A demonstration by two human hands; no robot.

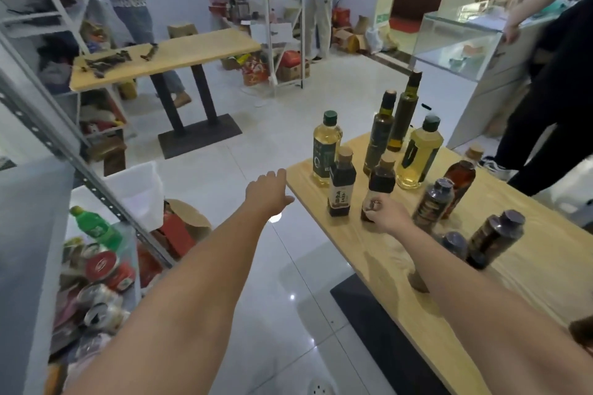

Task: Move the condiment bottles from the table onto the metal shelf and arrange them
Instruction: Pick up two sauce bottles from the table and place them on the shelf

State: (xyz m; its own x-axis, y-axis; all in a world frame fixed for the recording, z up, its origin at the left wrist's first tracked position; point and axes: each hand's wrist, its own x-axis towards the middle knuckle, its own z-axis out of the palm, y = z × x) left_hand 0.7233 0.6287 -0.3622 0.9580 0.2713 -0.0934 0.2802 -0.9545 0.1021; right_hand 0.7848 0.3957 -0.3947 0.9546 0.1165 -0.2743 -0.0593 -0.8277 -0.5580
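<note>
While the right hand point(383, 215) curls round the foot of a dark sauce bottle point(381, 179) standing near the desk's point(529, 269) left edge, the left hand point(268, 194) hangs just off that edge, fingers straight, holding nothing. Other bottles point(417, 154) stand on the desk; the shelf point(48, 125) is well left of it.

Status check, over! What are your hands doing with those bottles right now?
Left hand open, beside the table. Right hand grips cork-capped dark bottle, upright on table. Matching bottle close beside it, apart.
</note>
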